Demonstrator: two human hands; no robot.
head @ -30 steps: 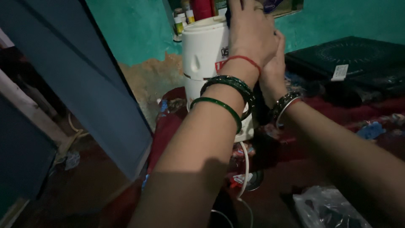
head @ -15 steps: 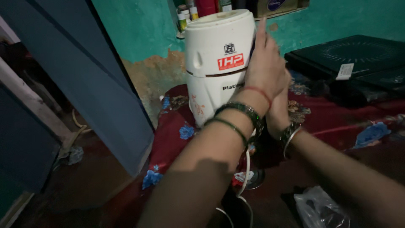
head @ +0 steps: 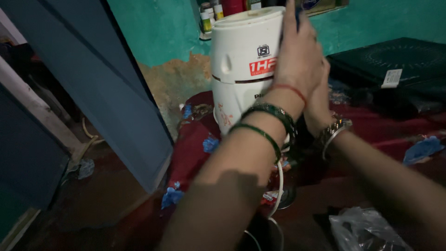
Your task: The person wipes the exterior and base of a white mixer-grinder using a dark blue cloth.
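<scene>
A tall white appliance (head: 241, 65) with a domed lid stands on a red flowered cloth (head: 195, 144). My left hand (head: 299, 56), with green bangles and a red thread at the wrist, lies flat against the appliance's right side, fingers stretched up to the lid. A scrap of something dark blue shows at the fingertips. My right hand (head: 320, 100), with silver bangles, is tucked just behind the left one against the same side. Its fingers are hidden. A white cord (head: 278, 186) hangs down from the appliance.
A dark blue door panel (head: 97, 79) leans at the left. Bottles (head: 211, 14) stand on a shelf in the green wall. A black flat appliance (head: 395, 65) lies at the right. A crumpled plastic bag (head: 362, 230) lies at the bottom right.
My left hand went from the lid down the appliance's side, then back up to the lid. The right hand followed it. The view drifted slightly.
</scene>
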